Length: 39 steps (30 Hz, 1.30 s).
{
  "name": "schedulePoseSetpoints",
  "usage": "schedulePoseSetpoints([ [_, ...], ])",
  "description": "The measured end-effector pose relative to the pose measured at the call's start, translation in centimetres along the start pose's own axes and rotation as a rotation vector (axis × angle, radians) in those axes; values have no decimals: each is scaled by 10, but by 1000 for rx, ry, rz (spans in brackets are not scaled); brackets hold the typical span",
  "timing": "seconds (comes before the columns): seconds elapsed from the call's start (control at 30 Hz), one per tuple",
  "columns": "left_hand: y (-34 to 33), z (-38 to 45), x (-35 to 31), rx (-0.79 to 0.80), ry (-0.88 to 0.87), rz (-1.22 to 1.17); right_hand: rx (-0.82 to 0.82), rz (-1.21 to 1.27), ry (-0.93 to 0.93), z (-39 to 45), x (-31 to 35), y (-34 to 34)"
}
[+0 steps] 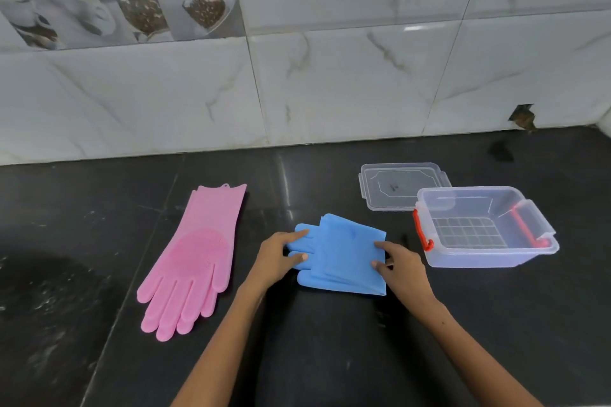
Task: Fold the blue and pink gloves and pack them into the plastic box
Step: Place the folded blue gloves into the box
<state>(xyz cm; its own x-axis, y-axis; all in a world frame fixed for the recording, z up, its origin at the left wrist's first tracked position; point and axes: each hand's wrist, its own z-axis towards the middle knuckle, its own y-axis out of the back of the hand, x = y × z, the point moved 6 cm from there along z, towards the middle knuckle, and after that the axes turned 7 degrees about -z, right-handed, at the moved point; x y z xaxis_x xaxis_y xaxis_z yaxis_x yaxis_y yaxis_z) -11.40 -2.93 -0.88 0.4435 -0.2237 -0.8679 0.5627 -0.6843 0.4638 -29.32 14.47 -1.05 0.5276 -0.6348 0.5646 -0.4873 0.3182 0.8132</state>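
The blue gloves (344,254) lie folded over in a flat stack on the black counter, fingers pointing left. My left hand (281,256) grips the glove fingers at the left edge. My right hand (401,266) pinches the folded right edge between thumb and fingers. The pink gloves (195,258) lie flat and unfolded further left, fingers toward me, cuff toward the wall. The clear plastic box (535,241) with red latches stands open and empty to the right of the blue gloves.
The box's clear lid (396,185) lies flat behind the box, near the wall. A marble-tiled wall (330,82) closes the back of the counter (330,340). A wet patch (43,291) marks the counter at the far left.
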Motion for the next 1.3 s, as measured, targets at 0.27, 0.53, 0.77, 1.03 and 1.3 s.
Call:
schedulePoseSetpoints([
  [0.27,3,1,8,-37,14,-112,-7,19,-42,9,5,0],
  [0.53,10,-3,-4,-147,-7,-153,-50,41,-27,10,12,6],
  [0.77,32,-7,-38,-214,-79,-101,-110,73,69,5,33,34],
  [1.03,12,-2,-138,-187,-261,-89,-236,68,82,-2,22,142],
  [1.3,-91,30,-221,-86,-314,-168,-271,51,-9,14,-66,238],
])
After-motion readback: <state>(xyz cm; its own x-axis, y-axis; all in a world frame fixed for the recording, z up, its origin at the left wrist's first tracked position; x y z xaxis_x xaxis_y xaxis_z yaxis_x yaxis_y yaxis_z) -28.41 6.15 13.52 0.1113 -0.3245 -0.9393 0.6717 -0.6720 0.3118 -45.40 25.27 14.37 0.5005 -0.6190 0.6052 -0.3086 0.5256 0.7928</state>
